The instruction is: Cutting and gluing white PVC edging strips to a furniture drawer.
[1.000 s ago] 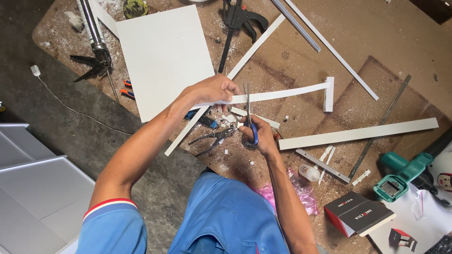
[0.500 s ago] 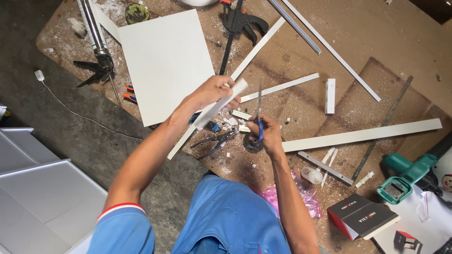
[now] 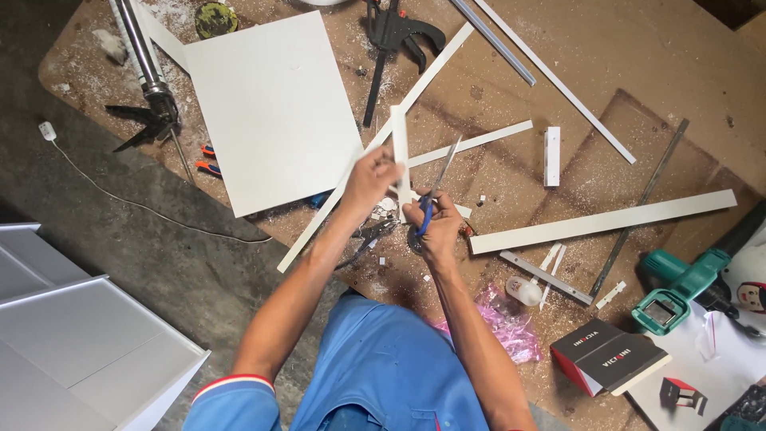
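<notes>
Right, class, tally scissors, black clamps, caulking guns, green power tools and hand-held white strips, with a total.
Scissors: 1
Black clamp: 1
Caulking gun: 1
Green power tool: 1
Hand-held white strip: 1
Total: 5

A short white strip (image 3: 400, 152), flat and narrow, stands nearly upright above the dusty brown desk (image 3: 718, 72), pinched at its lower end, while blue-handled scissors (image 3: 435, 187) just beside it point their open silver blades up and to the right.
</notes>
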